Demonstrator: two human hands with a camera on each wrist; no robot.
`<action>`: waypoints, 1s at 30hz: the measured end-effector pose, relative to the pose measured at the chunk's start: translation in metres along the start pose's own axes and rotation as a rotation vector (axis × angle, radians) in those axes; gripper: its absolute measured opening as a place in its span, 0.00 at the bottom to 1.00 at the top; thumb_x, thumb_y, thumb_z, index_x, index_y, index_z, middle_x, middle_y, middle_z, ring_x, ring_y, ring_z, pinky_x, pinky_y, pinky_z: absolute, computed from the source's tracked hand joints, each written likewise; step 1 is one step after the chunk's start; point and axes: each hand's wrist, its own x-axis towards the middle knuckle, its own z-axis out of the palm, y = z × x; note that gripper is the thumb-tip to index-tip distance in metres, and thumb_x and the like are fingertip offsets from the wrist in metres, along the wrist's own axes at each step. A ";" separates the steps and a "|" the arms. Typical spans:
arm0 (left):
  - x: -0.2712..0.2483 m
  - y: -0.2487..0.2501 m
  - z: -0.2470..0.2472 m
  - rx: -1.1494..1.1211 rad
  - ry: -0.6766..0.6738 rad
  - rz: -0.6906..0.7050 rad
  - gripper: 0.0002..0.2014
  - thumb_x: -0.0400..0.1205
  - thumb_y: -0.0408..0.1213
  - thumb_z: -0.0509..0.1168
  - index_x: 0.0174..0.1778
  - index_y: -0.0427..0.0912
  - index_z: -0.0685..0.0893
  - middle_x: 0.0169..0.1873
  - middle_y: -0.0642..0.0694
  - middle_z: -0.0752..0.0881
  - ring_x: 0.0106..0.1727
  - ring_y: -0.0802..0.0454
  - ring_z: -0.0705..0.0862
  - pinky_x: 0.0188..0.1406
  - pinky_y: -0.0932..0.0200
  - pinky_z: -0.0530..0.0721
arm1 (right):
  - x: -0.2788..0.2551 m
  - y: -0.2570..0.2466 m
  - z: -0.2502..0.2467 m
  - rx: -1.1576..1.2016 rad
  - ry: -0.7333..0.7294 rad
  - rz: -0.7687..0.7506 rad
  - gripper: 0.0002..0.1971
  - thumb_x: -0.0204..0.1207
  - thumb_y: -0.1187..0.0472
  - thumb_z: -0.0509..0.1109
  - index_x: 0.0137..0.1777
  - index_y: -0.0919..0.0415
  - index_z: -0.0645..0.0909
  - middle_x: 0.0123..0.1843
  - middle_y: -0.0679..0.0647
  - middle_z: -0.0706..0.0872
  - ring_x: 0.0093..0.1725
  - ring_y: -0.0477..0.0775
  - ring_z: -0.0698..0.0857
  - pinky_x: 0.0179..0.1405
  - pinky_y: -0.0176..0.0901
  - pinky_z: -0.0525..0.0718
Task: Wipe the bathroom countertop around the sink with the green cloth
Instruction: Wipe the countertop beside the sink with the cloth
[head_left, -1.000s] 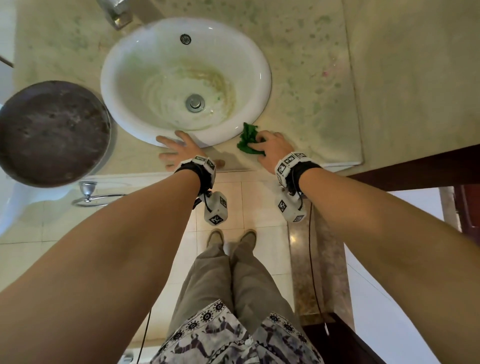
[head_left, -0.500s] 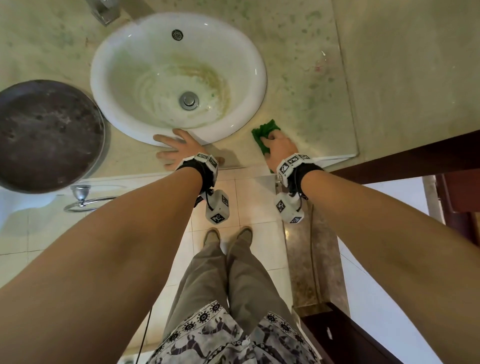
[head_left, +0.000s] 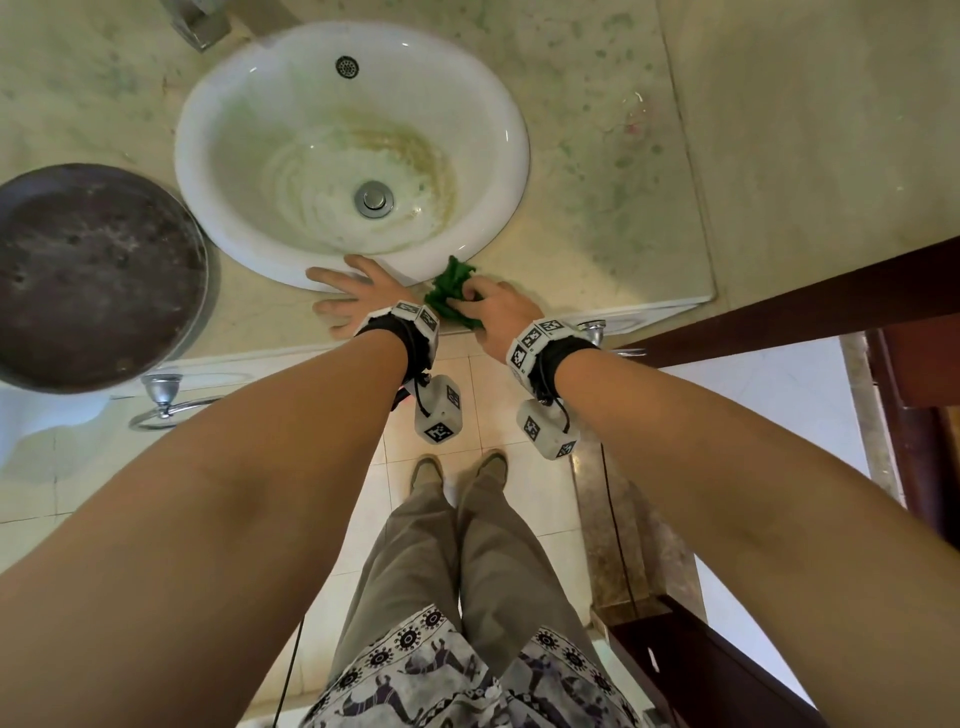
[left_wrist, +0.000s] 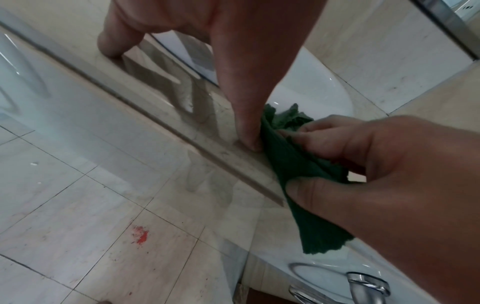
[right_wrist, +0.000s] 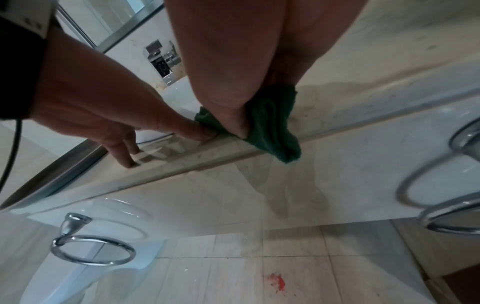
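Left hand lies flat on the bench at its front edge, fingers spread and straight, fingertips touching the white sink rim; just beside it, the right hand grips the bunched green cloth, pressing it onto the bench's front edge below the sink, one corner hanging over.

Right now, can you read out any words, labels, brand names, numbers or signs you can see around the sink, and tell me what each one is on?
No readable text in any view.
White wrist bands and hanging cubes: black-and-white square marker patterns only, no letters or numbers.
White round ceramic sink: no brand mark visible.
Crumpled green cloth gripped by the right hand: no tag showing.
Square chrome tap: too blurred to tell.
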 end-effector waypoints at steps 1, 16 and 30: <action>-0.001 0.000 0.000 0.031 0.016 -0.005 0.38 0.83 0.40 0.62 0.85 0.38 0.47 0.81 0.23 0.46 0.77 0.19 0.59 0.68 0.28 0.68 | -0.001 0.002 -0.001 -0.015 -0.005 -0.006 0.26 0.79 0.67 0.63 0.75 0.45 0.74 0.71 0.50 0.74 0.61 0.62 0.74 0.53 0.53 0.82; -0.011 0.017 -0.021 0.143 -0.016 0.293 0.37 0.72 0.43 0.75 0.74 0.43 0.65 0.75 0.38 0.60 0.72 0.36 0.63 0.60 0.42 0.71 | -0.031 0.054 -0.037 0.207 0.045 0.353 0.27 0.76 0.69 0.63 0.74 0.49 0.77 0.70 0.53 0.81 0.63 0.61 0.82 0.56 0.40 0.79; -0.025 0.110 -0.013 0.259 -0.083 0.546 0.64 0.55 0.58 0.84 0.81 0.49 0.52 0.82 0.46 0.51 0.79 0.39 0.57 0.64 0.33 0.71 | -0.077 0.178 -0.079 0.516 0.398 0.884 0.22 0.78 0.70 0.63 0.72 0.59 0.79 0.65 0.59 0.85 0.63 0.61 0.84 0.54 0.34 0.76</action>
